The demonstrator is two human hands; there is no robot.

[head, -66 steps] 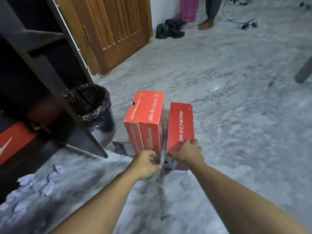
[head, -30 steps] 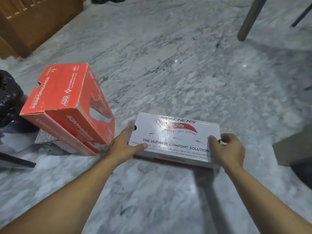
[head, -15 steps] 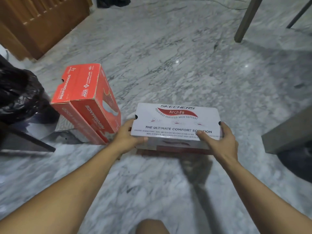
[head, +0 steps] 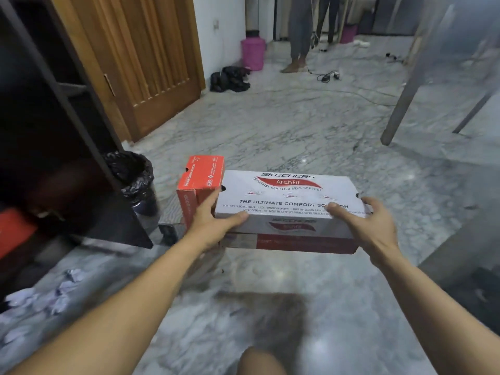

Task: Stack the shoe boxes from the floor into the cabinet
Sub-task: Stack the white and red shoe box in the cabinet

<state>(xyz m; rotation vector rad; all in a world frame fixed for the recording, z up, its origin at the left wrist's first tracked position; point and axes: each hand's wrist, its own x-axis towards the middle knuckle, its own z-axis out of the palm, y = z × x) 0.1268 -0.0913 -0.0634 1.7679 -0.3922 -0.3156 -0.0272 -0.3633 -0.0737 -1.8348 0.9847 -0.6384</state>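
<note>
Both hands, left hand (head: 213, 226) and right hand (head: 370, 226), grip the white-lidded, red-based Skechers box (head: 286, 201) above the grey marble floor (head: 297, 125), beside an orange box (head: 200, 182) and dark cabinet (head: 54, 131).

White box (head: 286, 196): Skechers lid up, held level above the floor (head: 297, 125) between both hands.
Left hand (head: 213, 226): grips the box's left end, thumb on the lid's front edge.
Right hand (head: 370, 226): grips the right end, thumb on the lid.
Orange box (head: 200, 180): stands on end on the floor just behind the left hand.
Cabinet (head: 54, 125): dark, open, at left.
Bin (head: 135, 180): black-lined, beside the cabinet.
Door (head: 140, 55): wooden, behind the cabinet.
Table leg (head: 400, 104): at right.
Far end: a person's legs (head: 297, 36), pink container (head: 253, 54), black bag (head: 230, 78).
</note>
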